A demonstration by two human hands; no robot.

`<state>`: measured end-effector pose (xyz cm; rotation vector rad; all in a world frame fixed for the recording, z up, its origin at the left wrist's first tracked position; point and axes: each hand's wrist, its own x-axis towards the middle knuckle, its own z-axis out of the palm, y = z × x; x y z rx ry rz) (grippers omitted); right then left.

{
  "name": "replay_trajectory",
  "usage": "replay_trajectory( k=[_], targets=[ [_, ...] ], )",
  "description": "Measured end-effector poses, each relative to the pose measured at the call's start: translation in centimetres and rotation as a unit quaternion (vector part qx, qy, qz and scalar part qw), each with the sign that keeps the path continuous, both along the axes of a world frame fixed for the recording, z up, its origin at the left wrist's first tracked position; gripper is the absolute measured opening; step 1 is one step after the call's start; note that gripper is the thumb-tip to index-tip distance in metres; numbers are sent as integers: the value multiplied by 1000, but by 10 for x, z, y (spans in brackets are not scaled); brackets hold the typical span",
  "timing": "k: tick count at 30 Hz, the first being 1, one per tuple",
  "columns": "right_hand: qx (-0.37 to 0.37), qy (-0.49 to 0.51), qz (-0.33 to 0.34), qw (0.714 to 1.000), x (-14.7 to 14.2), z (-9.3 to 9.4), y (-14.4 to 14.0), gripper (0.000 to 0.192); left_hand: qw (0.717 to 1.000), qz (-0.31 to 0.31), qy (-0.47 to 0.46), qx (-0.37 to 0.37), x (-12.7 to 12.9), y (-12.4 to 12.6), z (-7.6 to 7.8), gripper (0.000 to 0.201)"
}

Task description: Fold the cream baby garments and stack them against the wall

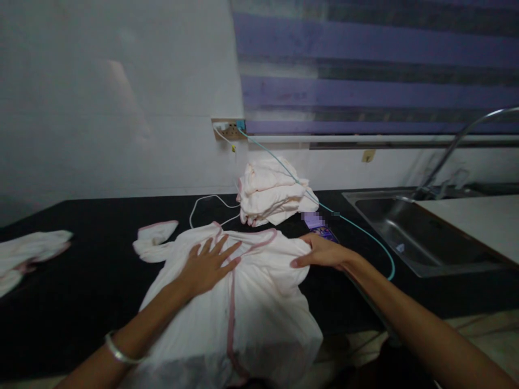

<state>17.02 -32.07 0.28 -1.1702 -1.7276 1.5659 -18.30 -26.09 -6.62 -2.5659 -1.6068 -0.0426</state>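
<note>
A white robe-like garment (259,308) with pink trim lies spread on the black counter, its lower part hanging over the front edge. My left hand (208,267) rests flat on its upper left front, fingers spread. On the other side, my right hand (318,251) pinches the garment's right shoulder or sleeve between thumb and fingers. The left sleeve (156,240) lies bent outward with its pink-edged cuff up. Behind the garment sits a pile of folded white cloths (273,192) with pink edging.
A phone with a purple screen (318,224) lies behind my right hand. A teal cable (352,221) and a white cable (203,199) run from the wall socket (229,129). At right is a steel sink (389,227) with a tap (450,146). Another white garment (28,254) lies far left.
</note>
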Motion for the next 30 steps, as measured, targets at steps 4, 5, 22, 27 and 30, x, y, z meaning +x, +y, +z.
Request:
replay_trajectory(
  k=[4,5,22,27,30],
  targets=[
    [9,107,-46,993,5,-12,-18,45,1000,0,21,9,0,1,0,59],
    [4,106,-48,993,5,-14,-21,46,1000,3,23,5,0,1,0,60],
    [216,-136,132,958,32,63,-3,33,995,51,60,-62,47,3,31,66],
    [180,-75,141,970,2,84,6,34,996,42,71,-29,55,-1,17,70],
    [86,-157,160,971,-18,98,14,43,998,36,46,-36,42,4,9,70]
  ],
)
